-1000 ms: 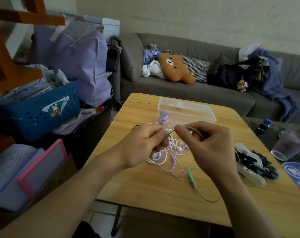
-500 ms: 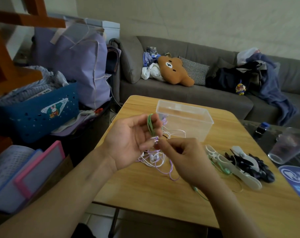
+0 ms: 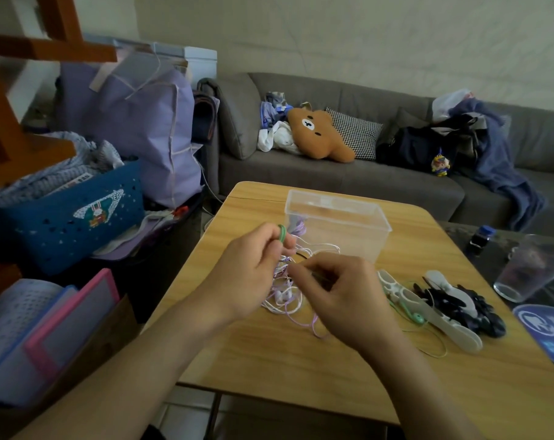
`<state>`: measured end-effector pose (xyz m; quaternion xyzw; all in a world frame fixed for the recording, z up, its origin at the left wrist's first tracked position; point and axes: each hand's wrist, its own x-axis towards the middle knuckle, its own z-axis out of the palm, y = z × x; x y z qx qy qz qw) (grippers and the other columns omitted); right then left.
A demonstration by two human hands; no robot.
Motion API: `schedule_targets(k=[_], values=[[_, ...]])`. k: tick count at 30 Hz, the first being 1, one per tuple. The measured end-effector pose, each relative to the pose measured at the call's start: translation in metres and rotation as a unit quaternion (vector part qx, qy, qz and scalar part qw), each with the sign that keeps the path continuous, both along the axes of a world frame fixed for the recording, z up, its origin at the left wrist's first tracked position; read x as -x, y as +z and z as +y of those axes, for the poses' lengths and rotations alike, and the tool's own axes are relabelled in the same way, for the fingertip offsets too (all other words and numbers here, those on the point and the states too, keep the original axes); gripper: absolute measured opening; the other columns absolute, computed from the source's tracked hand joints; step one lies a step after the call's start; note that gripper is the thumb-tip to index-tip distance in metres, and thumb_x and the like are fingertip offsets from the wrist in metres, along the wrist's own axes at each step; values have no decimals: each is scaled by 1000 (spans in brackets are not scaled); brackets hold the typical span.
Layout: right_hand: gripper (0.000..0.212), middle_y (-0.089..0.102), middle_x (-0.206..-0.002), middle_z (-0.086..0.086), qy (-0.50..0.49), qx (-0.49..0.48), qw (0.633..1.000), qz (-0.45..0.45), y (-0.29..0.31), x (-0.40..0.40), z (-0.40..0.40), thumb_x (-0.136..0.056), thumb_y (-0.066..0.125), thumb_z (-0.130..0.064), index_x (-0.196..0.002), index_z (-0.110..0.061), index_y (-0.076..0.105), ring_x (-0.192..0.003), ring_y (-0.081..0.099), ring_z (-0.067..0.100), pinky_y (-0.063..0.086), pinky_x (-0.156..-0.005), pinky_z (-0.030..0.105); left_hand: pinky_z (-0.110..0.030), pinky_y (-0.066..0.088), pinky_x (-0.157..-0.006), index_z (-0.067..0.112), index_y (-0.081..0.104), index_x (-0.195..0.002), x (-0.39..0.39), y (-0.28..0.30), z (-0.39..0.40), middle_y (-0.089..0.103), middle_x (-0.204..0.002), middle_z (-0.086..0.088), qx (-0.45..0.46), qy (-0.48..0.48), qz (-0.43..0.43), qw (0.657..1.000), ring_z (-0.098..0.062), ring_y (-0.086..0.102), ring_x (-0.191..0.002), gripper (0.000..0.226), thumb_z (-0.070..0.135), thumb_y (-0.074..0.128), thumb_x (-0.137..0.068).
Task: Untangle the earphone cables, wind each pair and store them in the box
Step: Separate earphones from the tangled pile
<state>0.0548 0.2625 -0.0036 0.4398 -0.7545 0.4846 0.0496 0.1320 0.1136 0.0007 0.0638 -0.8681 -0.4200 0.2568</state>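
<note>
My left hand (image 3: pixel 248 274) is raised over the wooden table (image 3: pixel 301 354) with green earphone cable (image 3: pixel 281 234) wound in loops round its fingertips. My right hand (image 3: pixel 339 293) pinches the same green cable just below and to the right. The loose rest of it trails right, with a green earbud (image 3: pixel 418 317) and a thin loop lying on the table. A tangle of white and purple earphones (image 3: pixel 288 300) lies under both hands. The clear plastic box (image 3: pixel 336 223) stands open behind them.
White and black cable winders (image 3: pixel 453 309) lie to the right of the tangle. A glass (image 3: pixel 532 274) and a small bottle (image 3: pixel 480 239) stand on a dark side table at the right. A blue basket, folders and bags crowd the floor at the left; a sofa lies behind.
My left hand turned its back toward me and curled round the green loops. My right hand keeps pinching the cable close below; more green cable now lies to the right by the winders.
</note>
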Motion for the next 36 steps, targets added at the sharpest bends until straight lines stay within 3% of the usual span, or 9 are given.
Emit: schedule_targets(k=[4,8,12,16,21,26,30,33,36], values=[[15,66,-54,-3,-41,103,993,-50,8,9,11,-72,89,-27,-67,-22,75,-45,52,9,43,-46,28,-42,46,-70,15,54,-95,-3,-1,13,61,-84,0,75,-51,-60,994,-18,56,-77,19,23,40,-105],[23,58,-48,3,-38,140,988,-53,16,16,23,-63,89,-28,-66,-11,74,-43,39,6,31,-43,22,-33,35,-61,17,54,-81,-5,-1,21,56,-70,6,117,-75,-140,981,-12,48,-63,28,31,44,-103],[28,60,-48,-7,-65,133,985,-93,14,28,28,-65,81,-39,-67,-13,72,-42,43,2,33,-44,14,-24,34,-53,14,51,-67,-4,6,16,48,-58,4,-147,-123,-126,973,-12,39,-53,37,35,53,-97],[41,57,-51,5,-52,38,993,-100,6,29,23,-72,70,-54,-68,-13,73,-45,39,4,31,-44,16,-20,19,-39,13,43,-58,-3,13,8,32,-45,1,-367,-126,-82,918,-10,21,-37,44,24,46,-101],[37,58,-52,1,-20,-46,994,-92,0,17,9,-86,61,-51,-70,-21,75,-44,42,2,32,-46,16,-20,22,-37,14,52,-70,-3,16,-4,41,-50,4,-517,-116,-10,848,-7,30,-36,33,28,49,-99],[34,59,-53,-6,2,-99,992,-73,-7,5,-2,-98,58,-35,-76,-13,73,-46,47,2,34,-48,17,-15,32,-35,-8,63,-107,-6,19,-3,72,-84,-15,-500,-150,9,853,-15,69,-65,30,16,45,-101],[31,64,-63,5,-9,-92,994,-61,-11,1,-8,-99,58,-33,-76,-14,66,-55,57,17,44,-57,35,-16,34,-39,-5,57,-117,-8,17,-2,69,-116,-22,-473,-170,-8,865,-27,70,-103,24,8,44,-102],[35,61,-57,0,12,-114,991,-72,-11,-1,-9,-102,52,-31,-82,-7,67,-46,50,6,38,-50,25,-17,23,-37,2,58,-102,-6,15,-3,72,-107,-20,-462,-156,2,873,-21,72,-86,15,8,44,-101],[37,57,-53,-5,-11,-130,989,-70,-13,0,-8,-103,48,-32,-80,-13,70,-46,48,3,34,-49,19,-19,19,-36,4,58,-90,-6,15,-9,64,-75,-12,-456,-176,-15,872,-13,55,-55,16,11,45,-97]])
